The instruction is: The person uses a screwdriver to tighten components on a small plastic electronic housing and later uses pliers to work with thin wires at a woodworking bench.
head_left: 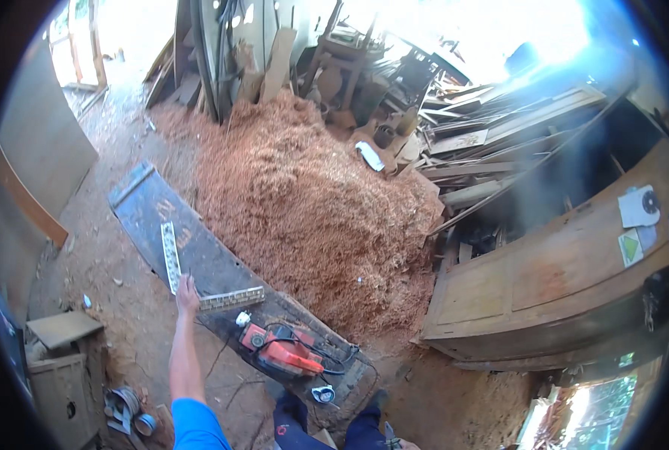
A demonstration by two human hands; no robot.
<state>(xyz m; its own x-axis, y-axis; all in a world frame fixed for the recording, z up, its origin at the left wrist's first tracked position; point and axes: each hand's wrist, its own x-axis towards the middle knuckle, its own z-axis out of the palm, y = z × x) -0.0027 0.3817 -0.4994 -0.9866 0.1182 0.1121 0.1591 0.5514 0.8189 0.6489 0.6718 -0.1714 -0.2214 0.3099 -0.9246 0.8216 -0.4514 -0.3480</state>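
My left hand [187, 297] is closed over the long workbench [143, 217], where two pale marked strips, one upright in view [171, 251] and one crosswise [233, 298], nearly meet beside it. A thin dark item shows at its fingertips, too small to name. A red power planer [285, 350] with a coiled black cord lies on the bench's near part, between a white plug [243, 319] and a small white-and-blue round item [323, 394]. My right hand [408, 445] is partly visible at the lower edge, by my leg, next to a thin object I cannot make out.
A big shavings pile [312, 210] lies beyond the bench, with scrap boards [484, 135] behind. A wooden cabinet [522, 292] stands at right. Panels [45, 165] lean at left; a low box [60, 397] and round cans [122, 405] sit lower left. My legs are below the bench.
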